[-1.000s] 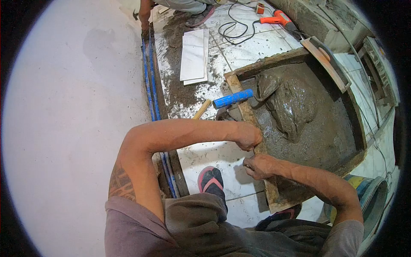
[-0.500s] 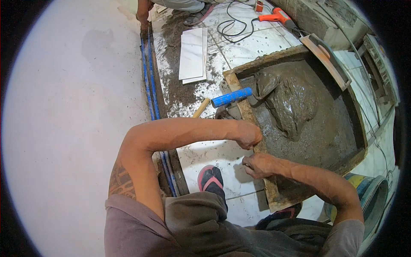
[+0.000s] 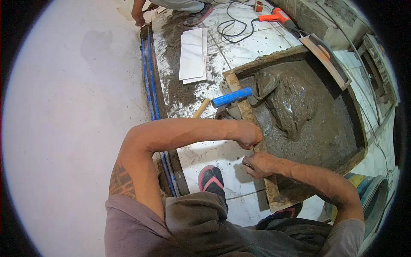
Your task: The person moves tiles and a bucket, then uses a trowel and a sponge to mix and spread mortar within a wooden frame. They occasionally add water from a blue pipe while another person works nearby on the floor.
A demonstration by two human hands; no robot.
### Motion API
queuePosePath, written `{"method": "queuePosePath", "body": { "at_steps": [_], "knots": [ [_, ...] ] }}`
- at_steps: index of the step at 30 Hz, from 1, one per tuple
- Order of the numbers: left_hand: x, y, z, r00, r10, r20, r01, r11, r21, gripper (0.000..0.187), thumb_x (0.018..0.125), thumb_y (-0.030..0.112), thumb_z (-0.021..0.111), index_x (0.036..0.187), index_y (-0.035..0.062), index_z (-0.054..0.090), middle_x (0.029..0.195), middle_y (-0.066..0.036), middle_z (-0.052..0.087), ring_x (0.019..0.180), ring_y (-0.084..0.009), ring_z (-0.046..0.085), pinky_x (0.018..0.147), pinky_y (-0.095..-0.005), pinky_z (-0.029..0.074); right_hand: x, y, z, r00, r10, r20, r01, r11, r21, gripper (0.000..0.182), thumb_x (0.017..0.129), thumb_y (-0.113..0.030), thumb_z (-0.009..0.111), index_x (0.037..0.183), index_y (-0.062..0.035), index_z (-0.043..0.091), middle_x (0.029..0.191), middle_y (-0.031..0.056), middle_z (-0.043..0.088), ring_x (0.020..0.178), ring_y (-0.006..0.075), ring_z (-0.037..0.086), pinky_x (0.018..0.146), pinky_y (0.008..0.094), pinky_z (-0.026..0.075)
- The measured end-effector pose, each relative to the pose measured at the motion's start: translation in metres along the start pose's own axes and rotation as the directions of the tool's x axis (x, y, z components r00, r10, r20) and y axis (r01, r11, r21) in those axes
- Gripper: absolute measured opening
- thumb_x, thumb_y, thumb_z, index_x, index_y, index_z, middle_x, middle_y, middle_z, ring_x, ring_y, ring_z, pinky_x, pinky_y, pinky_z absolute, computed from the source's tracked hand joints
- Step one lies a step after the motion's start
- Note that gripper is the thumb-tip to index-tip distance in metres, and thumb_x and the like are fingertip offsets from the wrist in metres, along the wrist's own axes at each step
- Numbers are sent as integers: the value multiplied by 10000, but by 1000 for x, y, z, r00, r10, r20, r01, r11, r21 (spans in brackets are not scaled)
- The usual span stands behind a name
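Note:
My left hand (image 3: 249, 134) is closed, with its knuckles over the near wooden edge (image 3: 246, 109) of a mixing trough. Just below it, my right hand (image 3: 260, 165) is also closed, the fingertips pinched together beside the same edge. Whatever lies between the fingers is hidden or too small to name. Wet grey mortar (image 3: 295, 100) fills the trough, heaped toward its far half. Across the wooden edge, beyond my left hand, rests a short blue pipe (image 3: 231, 97). A wooden handle (image 3: 201, 108) lies on the floor beside it.
White tile pieces (image 3: 191, 53) lie beyond my left arm. Blue pipes (image 3: 153, 85) run along a channel in the floor. An orange power tool (image 3: 276, 16) with a black cord and a trowel float (image 3: 326, 60) are farther off. A bucket (image 3: 376, 197) stands at right. Another person's hand (image 3: 139, 18) works at the top.
The other person's hand at the top has shifted slightly up and left, away from the blue pipes. My own hands stay almost where they were.

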State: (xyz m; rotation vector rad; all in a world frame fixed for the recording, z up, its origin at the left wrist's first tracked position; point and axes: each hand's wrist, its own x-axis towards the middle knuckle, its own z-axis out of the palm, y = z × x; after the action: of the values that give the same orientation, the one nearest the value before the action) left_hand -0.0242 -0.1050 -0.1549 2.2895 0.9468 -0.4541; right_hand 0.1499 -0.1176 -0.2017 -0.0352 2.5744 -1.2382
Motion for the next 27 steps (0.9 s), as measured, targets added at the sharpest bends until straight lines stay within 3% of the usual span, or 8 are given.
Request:
{"method": "queuePosePath", "body": {
  "at_steps": [9, 12, 18, 21, 24, 27],
  "knots": [
    [1, 1, 0, 1000, -20, 18, 20, 999, 30, 264, 779, 245, 675, 818, -16, 679, 799, -235, 675, 804, -426, 666, 688, -500, 550, -1, -3, -4, 1000, 4, 9, -4, 999, -35, 210, 856, -183, 563, 915, 15, 600, 744, 236, 639, 733, 417, 648, 686, 495, 510],
    [1, 2, -1, 1000, -12, 14, 11, 1000, 29, 271, 780, 252, 679, 825, -15, 681, 811, -235, 678, 812, -423, 668, 690, -497, 551, -1, -3, -2, 1000, 13, 1, -13, 1000, -21, 233, 857, -216, 553, 903, 10, 584, 764, 260, 638, 759, 453, 636, 708, 540, 494],
    [2, 1, 2, 999, -34, -5, 34, 999, 12, 220, 734, 200, 643, 774, -7, 704, 818, -233, 682, 809, -416, 669, 710, -490, 553, -1, -6, -6, 999, 35, 33, -35, 999, -3, 243, 862, -230, 552, 906, 7, 582, 781, 255, 644, 775, 453, 635, 713, 545, 490],
    [2, 0, 3, 999, -27, -22, 26, 1000, -14, 217, 732, 200, 645, 770, -5, 705, 814, -228, 682, 803, -413, 670, 702, -488, 553, -1, -4, -4, 1000, 0, 25, 1, 999, -48, 229, 871, -193, 562, 952, 19, 595, 721, 235, 635, 714, 407, 654, 675, 487, 515],
    [2, -1, 3, 999, -3, -45, 3, 1000, 0, 214, 730, 200, 646, 774, -1, 706, 811, -222, 683, 800, -410, 670, 699, -487, 553, -1, -5, -4, 999, 38, 32, -38, 999, -2, 243, 863, -226, 555, 913, 11, 578, 775, 255, 639, 771, 462, 629, 714, 547, 488],
    [2, 0, 0, 1000, -6, 30, 6, 1000, 20, 259, 790, 247, 670, 818, -10, 669, 804, -227, 675, 805, -423, 667, 690, -496, 552, -1, -5, -4, 999, 39, 24, -39, 999, -16, 240, 864, -223, 556, 916, 11, 578, 766, 256, 635, 768, 461, 629, 711, 548, 488]
  ]
}}
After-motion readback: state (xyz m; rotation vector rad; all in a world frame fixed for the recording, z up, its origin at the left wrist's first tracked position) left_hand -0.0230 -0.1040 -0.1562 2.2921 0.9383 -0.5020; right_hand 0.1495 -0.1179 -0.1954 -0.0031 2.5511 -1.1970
